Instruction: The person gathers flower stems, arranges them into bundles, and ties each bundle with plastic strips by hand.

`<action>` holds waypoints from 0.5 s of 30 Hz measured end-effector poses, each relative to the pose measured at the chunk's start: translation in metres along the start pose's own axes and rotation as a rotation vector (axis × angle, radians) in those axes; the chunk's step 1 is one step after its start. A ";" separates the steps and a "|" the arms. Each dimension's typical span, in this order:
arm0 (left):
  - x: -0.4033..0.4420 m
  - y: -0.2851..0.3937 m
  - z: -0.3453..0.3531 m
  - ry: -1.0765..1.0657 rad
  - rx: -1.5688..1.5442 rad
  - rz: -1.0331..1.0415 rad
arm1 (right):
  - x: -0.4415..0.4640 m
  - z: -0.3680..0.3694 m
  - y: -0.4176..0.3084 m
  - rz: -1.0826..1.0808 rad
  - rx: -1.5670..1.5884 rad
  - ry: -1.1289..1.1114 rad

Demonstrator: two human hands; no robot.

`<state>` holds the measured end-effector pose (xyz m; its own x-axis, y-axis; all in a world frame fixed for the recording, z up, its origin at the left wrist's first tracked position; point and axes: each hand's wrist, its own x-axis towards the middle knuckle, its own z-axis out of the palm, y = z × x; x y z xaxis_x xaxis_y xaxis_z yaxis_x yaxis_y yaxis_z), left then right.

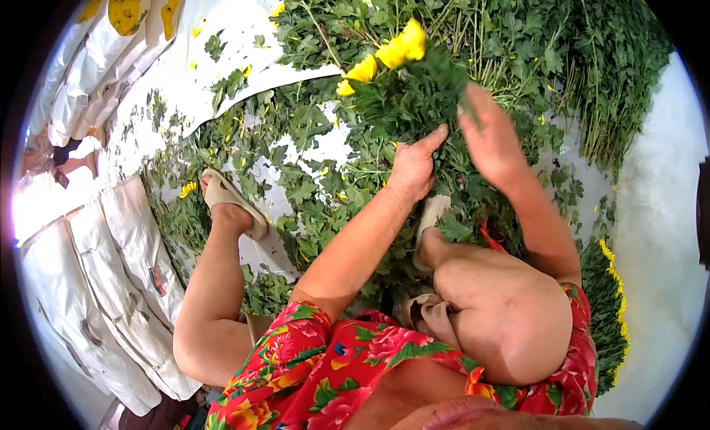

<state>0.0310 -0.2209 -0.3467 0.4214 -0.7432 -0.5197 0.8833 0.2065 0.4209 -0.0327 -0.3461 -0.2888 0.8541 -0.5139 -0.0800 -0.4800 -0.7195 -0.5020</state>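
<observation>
A leafy bunch of yellow chrysanthemums (403, 48) tilts up and to the left in front of me. My left hand (416, 165) is closed around its lower leafy part, with the thumb lying along the foliage. Beside the bunch's right side is my right hand (494, 138). Its fingertips are smeared by motion, so I cannot make out whether they grip a stem or leaf. Cut leaves (310, 186) and loose yellow petals lie scattered below both hands.
A big heap of chrysanthemum stems (510, 38) spreads across the back and right. Bundled flowers (610, 319) with yellow heads stand by my right knee. White wrapped packages (111, 282) line the left side. My sandalled feet (229, 201) rest among the leaves.
</observation>
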 end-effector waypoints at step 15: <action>-0.001 0.013 -0.008 -0.120 -0.048 -0.023 | -0.043 0.002 0.003 -0.056 0.475 -0.142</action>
<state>0.0437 -0.2123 -0.3468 0.3756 -0.8183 -0.4351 0.9026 0.2165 0.3720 -0.0705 -0.3257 -0.2887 0.9105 -0.3883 -0.1419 -0.3168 -0.4349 -0.8429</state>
